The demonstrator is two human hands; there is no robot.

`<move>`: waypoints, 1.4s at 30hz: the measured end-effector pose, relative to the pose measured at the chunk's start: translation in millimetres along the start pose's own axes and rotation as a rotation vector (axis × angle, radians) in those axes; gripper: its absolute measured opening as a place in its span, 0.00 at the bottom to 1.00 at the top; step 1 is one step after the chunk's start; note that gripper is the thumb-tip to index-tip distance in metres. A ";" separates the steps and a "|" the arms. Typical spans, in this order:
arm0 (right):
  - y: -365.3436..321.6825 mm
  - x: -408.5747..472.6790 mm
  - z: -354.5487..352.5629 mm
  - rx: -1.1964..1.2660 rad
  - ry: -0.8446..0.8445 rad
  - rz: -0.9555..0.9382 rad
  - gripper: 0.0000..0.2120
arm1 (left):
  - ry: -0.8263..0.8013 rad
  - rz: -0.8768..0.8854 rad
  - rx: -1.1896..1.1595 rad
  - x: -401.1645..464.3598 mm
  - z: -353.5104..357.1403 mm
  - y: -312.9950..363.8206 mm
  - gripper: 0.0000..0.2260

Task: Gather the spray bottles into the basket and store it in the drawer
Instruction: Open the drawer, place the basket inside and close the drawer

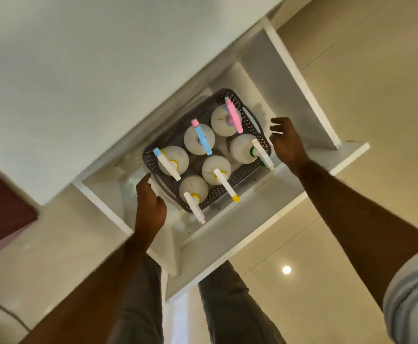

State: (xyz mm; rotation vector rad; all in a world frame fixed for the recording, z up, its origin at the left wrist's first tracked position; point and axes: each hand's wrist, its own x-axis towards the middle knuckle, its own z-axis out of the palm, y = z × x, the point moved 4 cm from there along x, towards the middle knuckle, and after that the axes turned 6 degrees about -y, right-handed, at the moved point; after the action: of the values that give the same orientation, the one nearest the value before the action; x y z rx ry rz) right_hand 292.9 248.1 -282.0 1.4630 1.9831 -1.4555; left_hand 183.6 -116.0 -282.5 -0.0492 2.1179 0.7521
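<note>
A: We have the grey basket (206, 155) sitting down inside the open white drawer (260, 207), with six spray bottles in it, all standing upright with the trigger heads on top.

B: Agreed. The pink-headed bottle (225, 120) is at the far end, the blue-headed one (199, 139) beside it, and the white-triggered ones fill the rest. Packed shoulder to shoulder like that, they prop one another up, which we judge is why none has tipped.

A: Our left hand (151, 204) is at the near short end of the basket, fingers curled against the rim there. Whether they grip the handle or only rest on it, we cannot tell; the fingertips are hidden.

B: Our right hand (286, 142) is just beside the far end, by the handle slot (252, 119), and its fingers look loosely spread, holding nothing. It seems apart from the basket, though only barely.

A: One hand at each short end makes sense: the load stays level, and the bottles do not lurch.

B: So gathering looks finished, and the basket is in place. What remains, by our reckoning, is freeing both hands and pushing the drawer shut under the worktop (91, 83).

A: One caution: some nozzles overhang the basket rim, and tall trigger heads might catch the cabinet edge.
</note>
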 end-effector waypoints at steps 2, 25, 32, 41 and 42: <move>-10.5 -41.5 -8.7 0.004 0.093 -0.049 0.23 | -0.038 0.178 0.188 -25.9 -17.5 27.3 0.23; 30.9 -227.4 89.6 0.784 0.276 0.490 0.15 | -0.274 0.606 1.161 10.4 -111.5 197.8 0.46; 4.2 -208.2 95.9 0.714 0.220 0.403 0.17 | -0.299 0.573 1.143 13.1 -111.9 196.8 0.48; -44.3 -166.6 115.6 0.843 0.093 0.368 0.15 | -0.312 0.552 1.095 15.0 -110.3 197.4 0.51; -50.3 -162.3 116.9 0.862 0.083 0.375 0.15 | -0.307 0.555 1.098 15.6 -110.3 196.4 0.52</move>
State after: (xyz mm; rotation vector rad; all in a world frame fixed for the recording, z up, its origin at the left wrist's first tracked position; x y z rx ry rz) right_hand 286.4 61.9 -193.6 2.0809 1.0081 -2.1927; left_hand 36.4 -10.5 -147.7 1.1859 1.9773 -0.1964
